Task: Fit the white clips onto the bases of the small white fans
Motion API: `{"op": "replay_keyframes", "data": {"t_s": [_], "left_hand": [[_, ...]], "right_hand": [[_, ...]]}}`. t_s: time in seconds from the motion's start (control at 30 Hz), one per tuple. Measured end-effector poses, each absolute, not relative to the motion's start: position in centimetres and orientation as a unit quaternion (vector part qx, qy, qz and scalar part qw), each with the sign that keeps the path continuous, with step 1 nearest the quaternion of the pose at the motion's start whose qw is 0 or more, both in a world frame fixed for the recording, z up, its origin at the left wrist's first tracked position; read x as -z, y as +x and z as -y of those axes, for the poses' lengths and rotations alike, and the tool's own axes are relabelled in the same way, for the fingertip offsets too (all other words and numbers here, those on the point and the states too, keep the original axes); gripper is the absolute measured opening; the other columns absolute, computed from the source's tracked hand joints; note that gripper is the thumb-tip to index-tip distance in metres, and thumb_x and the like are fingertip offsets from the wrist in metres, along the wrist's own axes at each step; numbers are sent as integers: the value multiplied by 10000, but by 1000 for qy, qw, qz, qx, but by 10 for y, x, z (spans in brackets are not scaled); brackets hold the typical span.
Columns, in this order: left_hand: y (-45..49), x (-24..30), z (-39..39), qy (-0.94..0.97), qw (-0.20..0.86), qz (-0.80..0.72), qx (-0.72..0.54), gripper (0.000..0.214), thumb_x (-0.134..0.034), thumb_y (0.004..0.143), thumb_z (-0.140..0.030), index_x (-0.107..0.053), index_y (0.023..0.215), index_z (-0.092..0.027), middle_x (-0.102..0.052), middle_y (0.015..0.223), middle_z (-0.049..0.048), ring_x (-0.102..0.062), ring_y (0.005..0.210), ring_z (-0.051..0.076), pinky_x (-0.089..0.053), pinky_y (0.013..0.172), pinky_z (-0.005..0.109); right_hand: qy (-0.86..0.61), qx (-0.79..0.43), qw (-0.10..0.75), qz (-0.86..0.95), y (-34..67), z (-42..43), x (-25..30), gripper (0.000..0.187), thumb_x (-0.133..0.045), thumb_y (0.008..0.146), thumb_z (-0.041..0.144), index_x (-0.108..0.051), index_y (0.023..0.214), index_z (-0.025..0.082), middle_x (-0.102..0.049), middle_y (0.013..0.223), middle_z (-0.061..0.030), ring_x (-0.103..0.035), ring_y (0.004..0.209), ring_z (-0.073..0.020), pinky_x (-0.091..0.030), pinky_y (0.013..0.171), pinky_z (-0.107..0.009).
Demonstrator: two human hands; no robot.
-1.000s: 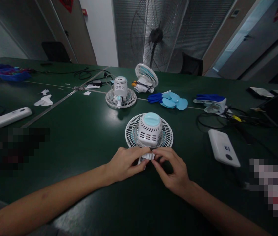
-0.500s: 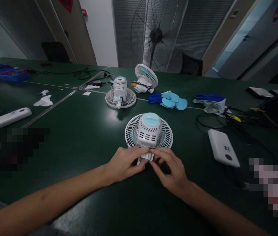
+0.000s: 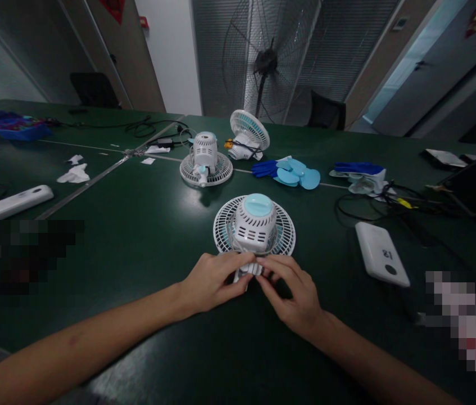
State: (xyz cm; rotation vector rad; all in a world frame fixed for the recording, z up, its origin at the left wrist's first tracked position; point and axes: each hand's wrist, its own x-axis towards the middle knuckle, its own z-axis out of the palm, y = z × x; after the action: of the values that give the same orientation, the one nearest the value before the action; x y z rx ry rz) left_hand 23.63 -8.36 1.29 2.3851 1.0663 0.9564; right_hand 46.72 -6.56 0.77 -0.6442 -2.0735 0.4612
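Note:
A small white fan (image 3: 256,228) lies grille-down on the dark green table, its light-blue rear cap facing up. At its near edge is a small ridged white plastic part (image 3: 251,269), partly hidden by my fingers; whether it is joined to the fan I cannot tell. My left hand (image 3: 220,281) pinches this part from the left, thumb below and fingers above. From the right, my right hand (image 3: 291,287) has its fingertips closed on the part's other end, thumb and index finger near each other.
Behind stand a second fan (image 3: 206,157), face-down, and a third fan (image 3: 249,135), tilted. Light-blue fan blades (image 3: 298,173) lie beside a blue glove (image 3: 264,168). To the right are another glove (image 3: 359,171), cables and a white power bank (image 3: 382,254). A white device (image 3: 14,202) lies left.
Both hands keep nearly the same pose on the white plastic part. The whole view has shifted very slightly; nothing else visibly moves.

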Motion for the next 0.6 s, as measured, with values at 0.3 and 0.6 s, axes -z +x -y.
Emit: {"op": "replay_keyframes", "data": {"t_s": [0.3, 0.6], "left_hand": [[237, -18, 84, 846, 178, -375, -334, 344, -559, 1012, -276, -530, 1348, -207, -722, 1021, 19, -653, 712, 101, -521, 604, 191], [237, -13, 83, 849, 159, -368, -345, 322, -550, 1016, -284, -534, 1325, -196, -726, 1022, 27, -660, 713, 106, -544, 631, 209]], "right_hand": [[-286, -226, 435, 823, 468, 65, -6, 455, -590, 955, 86, -563, 1388, 224, -692, 1101, -67, -711, 868, -159, -625, 700, -284], [-263, -162, 452, 837, 467, 63, -8, 472, -597, 944, 42, -577, 1367, 252, -702, 1163, -70, -699, 1028, -196, -654, 841, -360]]}}
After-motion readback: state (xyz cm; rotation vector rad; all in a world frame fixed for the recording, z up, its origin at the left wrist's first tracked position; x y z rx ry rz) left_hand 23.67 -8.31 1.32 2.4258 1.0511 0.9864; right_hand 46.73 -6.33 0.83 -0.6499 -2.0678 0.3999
